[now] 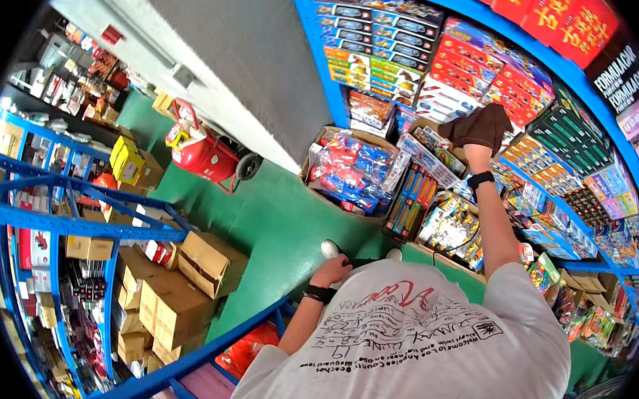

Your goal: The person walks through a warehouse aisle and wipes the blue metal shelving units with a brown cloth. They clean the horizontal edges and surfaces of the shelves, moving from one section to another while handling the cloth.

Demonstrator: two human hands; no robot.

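My right hand [479,154] reaches out to the shelf on the right, closed on a dark brown cloth [482,127] that covers its fingers. The cloth is in front of stacked red toy boxes [498,71] and orange-and-yellow small boxes [540,158]; whether it touches them I cannot tell. Below that arm, open cartons hold packaged toys [449,228] and upright slim boxes [412,197]. My left hand [331,270] hangs low in front of my waist, its fingers loosely bent, with nothing visible in it.
A blue shelf frame [310,24] curves along the right. On the floor stands a carton of bagged red and blue toys [352,170]. A red wheeled machine [203,157] is by the grey wall [253,64]. Brown cartons [172,307] and blue racks [79,218] line the left.
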